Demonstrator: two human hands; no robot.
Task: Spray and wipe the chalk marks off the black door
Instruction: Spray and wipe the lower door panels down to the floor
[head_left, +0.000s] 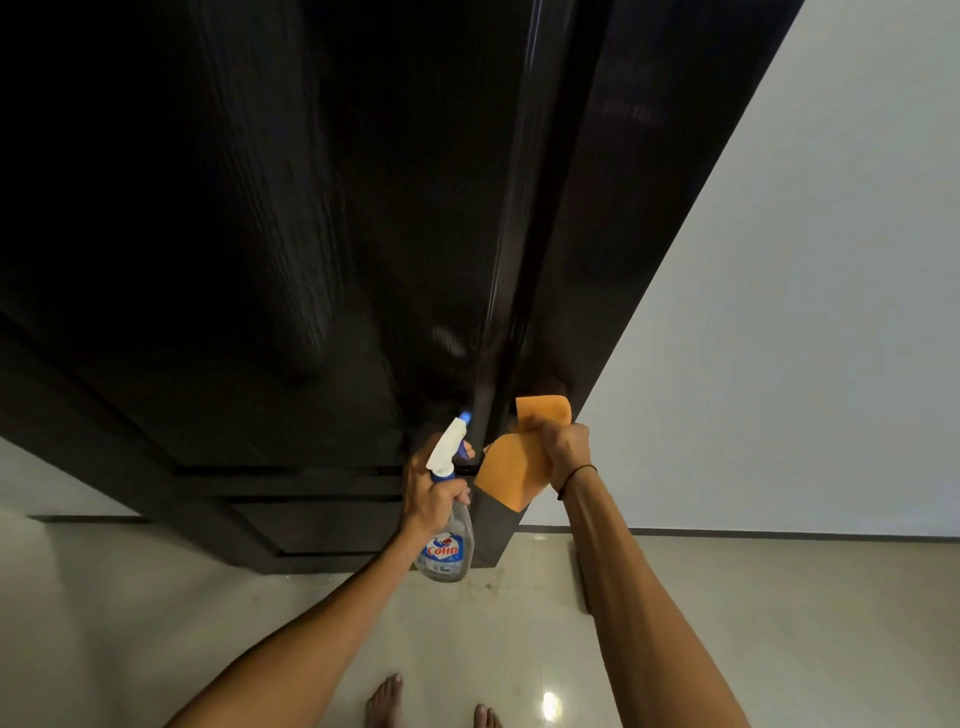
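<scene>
The black door (311, 234) fills the upper left of the view, with its dark frame (597, 260) to the right. A faint pale smear (448, 340) shows low on the door near its right edge. My left hand (431, 496) grips a clear spray bottle (449, 551) with a white and blue trigger head, its nozzle pointing up at the door. My right hand (563, 449) clutches an orange cloth (511, 467) against the lower part of the frame, just right of the bottle.
A white wall (805, 312) runs along the right of the frame, and a strip of wall shows at the far left. The glossy beige tiled floor (208, 597) lies below. My bare feet (387, 701) stand near the bottom edge.
</scene>
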